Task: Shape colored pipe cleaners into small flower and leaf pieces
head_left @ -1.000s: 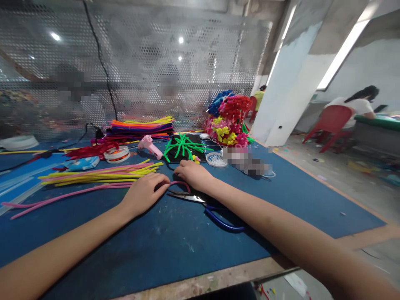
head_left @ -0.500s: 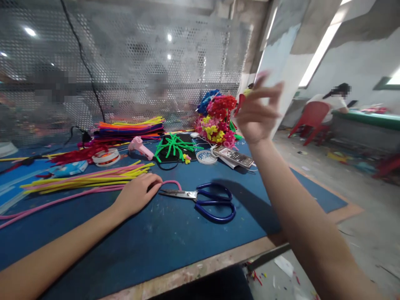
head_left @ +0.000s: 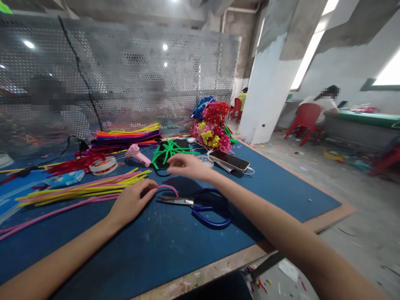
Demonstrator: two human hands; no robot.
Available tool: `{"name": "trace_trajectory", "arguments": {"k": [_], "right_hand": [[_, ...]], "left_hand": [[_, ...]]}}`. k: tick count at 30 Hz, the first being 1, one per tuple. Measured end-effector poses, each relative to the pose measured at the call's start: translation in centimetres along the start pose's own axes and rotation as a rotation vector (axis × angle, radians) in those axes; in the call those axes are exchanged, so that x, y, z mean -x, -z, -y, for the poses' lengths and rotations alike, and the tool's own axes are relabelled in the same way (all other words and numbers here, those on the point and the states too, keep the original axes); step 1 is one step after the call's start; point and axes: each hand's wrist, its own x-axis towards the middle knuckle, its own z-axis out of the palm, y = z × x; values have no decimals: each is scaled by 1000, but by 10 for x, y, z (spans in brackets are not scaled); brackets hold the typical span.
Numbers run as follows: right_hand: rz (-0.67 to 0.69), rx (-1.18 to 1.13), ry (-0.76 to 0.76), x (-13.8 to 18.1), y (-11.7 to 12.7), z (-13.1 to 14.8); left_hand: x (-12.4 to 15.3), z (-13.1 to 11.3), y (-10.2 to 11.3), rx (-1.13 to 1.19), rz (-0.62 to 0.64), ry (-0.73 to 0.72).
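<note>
My left hand (head_left: 135,200) rests on the blue mat, its thumb and forefinger pinched on a pink pipe cleaner (head_left: 168,188) whose bent end sticks out to the right. Just beneath that end lies a pair of scissors (head_left: 212,208) with dark blue handles, blades pointing left. My right hand (head_left: 189,166) hovers above the mat, fingers curved and slightly apart, with nothing visible in them. It is nearest to a bundle of green pipe cleaners (head_left: 171,148) and partly covers a round clear dish (head_left: 206,160). Yellow and pink pipe cleaners (head_left: 84,187) lie beyond my left hand.
A phone (head_left: 229,160) with a dark screen lies at right, by a heap of fuzzy flowers (head_left: 212,125). A pink glue-gun-like tool (head_left: 137,155), a tape roll (head_left: 103,165) and more pipe cleaners (head_left: 125,136) lie at the back before a perforated metal screen (head_left: 125,75).
My right hand has come down and left from its raised position toward the middle of the table. The phone's screen has gone dark. My left hand keeps its pinch on the pink pipe cleaner.
</note>
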Motion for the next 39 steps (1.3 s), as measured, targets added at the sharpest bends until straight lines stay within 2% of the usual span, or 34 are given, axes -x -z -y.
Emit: {"name": "trace_trajectory", "arguments": {"k": [1,3,4,6,9,16,21,24,28,34,39], "right_hand": [[66,43,43,5,-12,-6],[290,322,265,17,-32,-15],[347,459,352,23,-40,-18],[375,691,451,32,-49,-21],[343,842,473,38,-53,-21],[228,878,622,31,-52,-28],[210,827,627,32,-47,-30],[255,827,605,35,-47,-29],[284,836,575,37,-49,-27],[247,818,565,35,-49,-23],[171,945,626,33,-43,-19]], "left_hand": [[0,0,0,18,-3,-5],[0,1,-1,48,-3,-5],[1,1,-1,61,-3,2],[1,1,-1,87,-6,24],[2,-1,0,180,-12,58],[-1,-2,-5,637,-121,269],[-3,3,-7,844,-176,392],[-3,4,-7,906,-170,422],[-2,4,-6,920,-125,392],[-1,6,-8,887,-112,354],[-2,1,-7,979,-139,395]]}}
